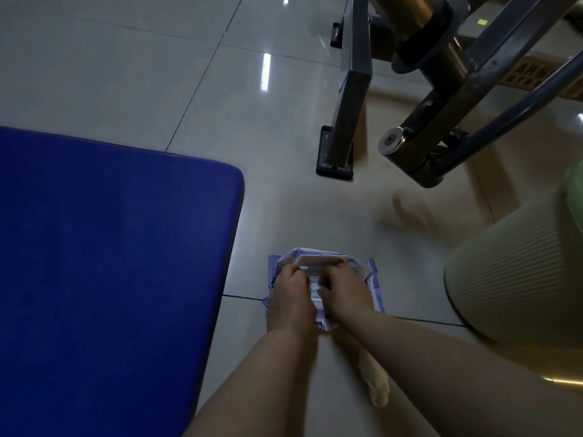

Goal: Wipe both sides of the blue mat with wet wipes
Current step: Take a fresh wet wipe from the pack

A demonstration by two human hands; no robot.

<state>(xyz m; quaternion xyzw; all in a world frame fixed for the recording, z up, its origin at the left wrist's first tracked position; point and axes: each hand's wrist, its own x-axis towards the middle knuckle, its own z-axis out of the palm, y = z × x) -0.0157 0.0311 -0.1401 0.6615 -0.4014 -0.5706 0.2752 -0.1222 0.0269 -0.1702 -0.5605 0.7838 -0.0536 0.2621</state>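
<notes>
Glossy floor tiles (126,74) carry the blue mat (104,263), unwiped. We find left hand (291,298) and right hand (342,293) pinching the wet-wipes pack (372,279) beside it; several wipes may drag out together.

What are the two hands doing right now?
Left hand: fingers curled on the wet wipes pack.
Right hand: fingers curled on the same pack, by its white lid.

Nothing readable — print on the wet wipes pack (373,280) and floor marking (530,74) is blurred.
</notes>
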